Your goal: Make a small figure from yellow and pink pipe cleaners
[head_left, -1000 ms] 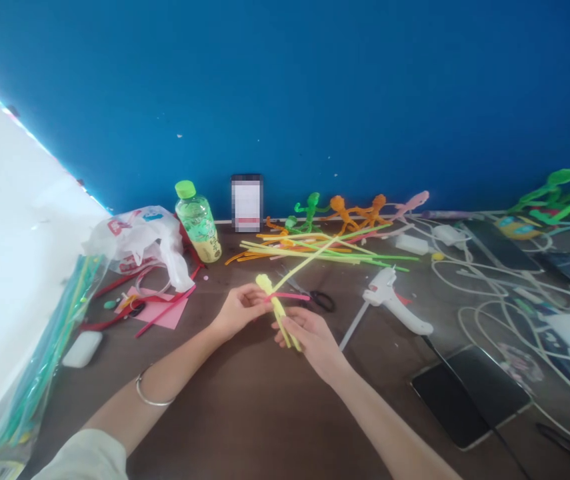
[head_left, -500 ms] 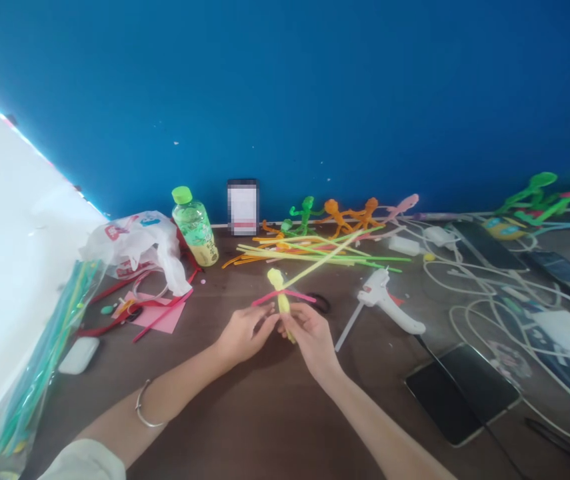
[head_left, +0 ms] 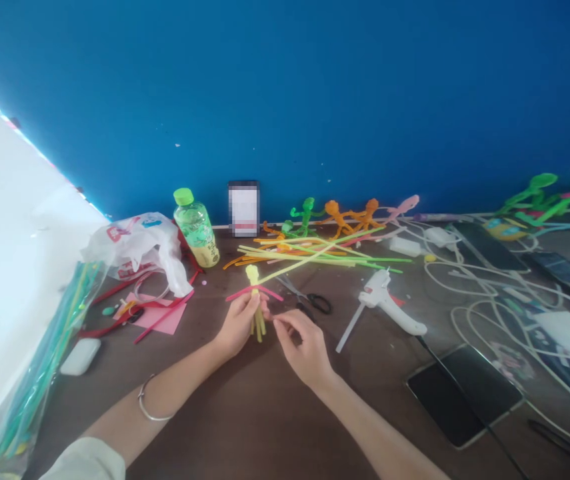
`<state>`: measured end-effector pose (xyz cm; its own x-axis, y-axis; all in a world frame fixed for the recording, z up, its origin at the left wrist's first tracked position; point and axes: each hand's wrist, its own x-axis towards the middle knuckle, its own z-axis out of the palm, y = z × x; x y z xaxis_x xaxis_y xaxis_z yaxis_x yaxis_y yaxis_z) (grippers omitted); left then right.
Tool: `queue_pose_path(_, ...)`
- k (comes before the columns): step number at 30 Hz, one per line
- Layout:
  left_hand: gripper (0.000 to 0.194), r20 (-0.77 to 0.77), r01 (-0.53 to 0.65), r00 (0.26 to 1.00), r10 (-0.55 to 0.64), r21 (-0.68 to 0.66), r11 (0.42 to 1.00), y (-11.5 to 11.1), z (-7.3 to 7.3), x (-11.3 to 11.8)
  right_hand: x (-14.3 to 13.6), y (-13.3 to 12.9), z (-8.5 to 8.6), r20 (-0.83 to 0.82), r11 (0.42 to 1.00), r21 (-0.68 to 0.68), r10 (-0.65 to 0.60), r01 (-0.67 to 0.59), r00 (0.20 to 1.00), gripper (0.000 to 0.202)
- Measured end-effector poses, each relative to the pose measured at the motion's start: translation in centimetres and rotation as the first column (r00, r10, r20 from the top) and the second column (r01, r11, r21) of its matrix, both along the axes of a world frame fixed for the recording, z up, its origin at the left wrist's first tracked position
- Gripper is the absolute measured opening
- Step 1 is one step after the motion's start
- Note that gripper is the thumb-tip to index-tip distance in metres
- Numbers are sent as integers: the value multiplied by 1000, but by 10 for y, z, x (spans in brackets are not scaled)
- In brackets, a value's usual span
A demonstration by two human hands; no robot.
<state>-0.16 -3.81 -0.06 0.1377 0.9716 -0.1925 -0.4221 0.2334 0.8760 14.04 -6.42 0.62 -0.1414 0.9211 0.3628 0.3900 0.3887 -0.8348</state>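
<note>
A yellow pipe cleaner figure point(head_left: 252, 277) stands upright in my left hand point(head_left: 237, 325), which pinches its body below the crossing pink pipe cleaner point(head_left: 271, 293). Several yellow strands hang below my fingers. From the upper body a long yellow strand point(head_left: 305, 263) runs up to the right, over the pile. Just right of the figure is my right hand point(head_left: 307, 343), its fingers curled and thumb and index close together. Whatever may lie between those fingertips is too small to make out. Scissors point(head_left: 319, 303) with black handles lie beyond my right hand.
Loose pipe cleaners point(head_left: 295, 252) lie behind my hands, with finished figures point(head_left: 335, 215) by the wall. A glue gun point(head_left: 389, 310) and a black tablet-like device point(head_left: 465, 393) are at right, among white cables. A bottle point(head_left: 196, 230) and plastic bag point(head_left: 129, 243) stand left.
The figure has moved left in my left hand, which now grips its body. My right hand has let go of the body and sits apart to its right. The scissors are more visible.
</note>
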Motion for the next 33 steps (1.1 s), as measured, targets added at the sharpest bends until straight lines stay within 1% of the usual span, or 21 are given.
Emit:
queue_pose_path(2, 27, 104, 32, 994, -28, -33, 999, 1, 2, -1, 7, 4, -1, 82, 976, 217, -53, 34, 995, 15)
queue_pose_path(4, 27, 172, 98, 981, -86, -60, 993, 1, 5, -3, 16, 11, -1, 155, 922, 383, -118, 50, 981, 20)
queue_pose_path(5, 27, 192, 132, 974, -116, -74, 989, 2, 7, -3, 21, 15, 0, 193, 894, 445, -158, 57, 968, 24)
queue_pose_path(7, 25, 227, 188, 960, -161, -99, 977, 3, 9, -5, 29, 23, 3, 266, 849, 524, -241, 70, 933, 30)
queue_pose_path(9, 29, 265, 238, 943, -199, -123, 963, 4, 11, -8, 35, 30, 9, 342, 827, 559, -295, 59, 892, 33)
queue_pose_path(11, 35, 301, 292, 924, -238, -151, 944, 5, 12, -11, 39, 36, 14, 412, 824, 567, -306, 21, 858, 33)
queue_pose_path(13, 39, 327, 350, 903, -279, -183, 919, 7, 11, -15, 40, 40, 18, 466, 831, 556, -284, -28, 838, 31)
queue_pose_path(16, 37, 355, 410, 876, -326, -193, 891, 7, 9, -18, 38, 45, 19, 480, 849, 519, -194, -99, 855, 25)
queue_pose_path(19, 34, 361, 413, 871, -332, -174, 894, 7, 9, -19, 33, 45, 15, 447, 881, 462, -135, -99, 884, 24)
queue_pose_path(22, 36, 336, 393, 886, -320, -174, 903, 8, 10, -19, 28, 40, 9, 448, 910, 409, -139, -64, 883, 25)
queue_pose_path(25, 37, 262, 332, 921, -288, -147, 932, 8, 10, -16, 25, 35, 8, 474, 916, 394, -141, -67, 869, 25)
queue_pose_path(29, 40, 162, 221, 965, -208, -66, 973, 7, 6, -11, 23, 29, 16, 511, 910, 406, -151, -83, 846, 22)
queue_pose_path(31, 41, 129, 179, 977, -172, -46, 983, 6, 5, -9, 21, 26, 21, 513, 921, 383, -147, -72, 846, 21)
queue_pose_path(33, 41, 110, 161, 982, -156, -44, 986, 5, 5, -8, 19, 23, 26, 504, 938, 342, -138, -50, 853, 20)
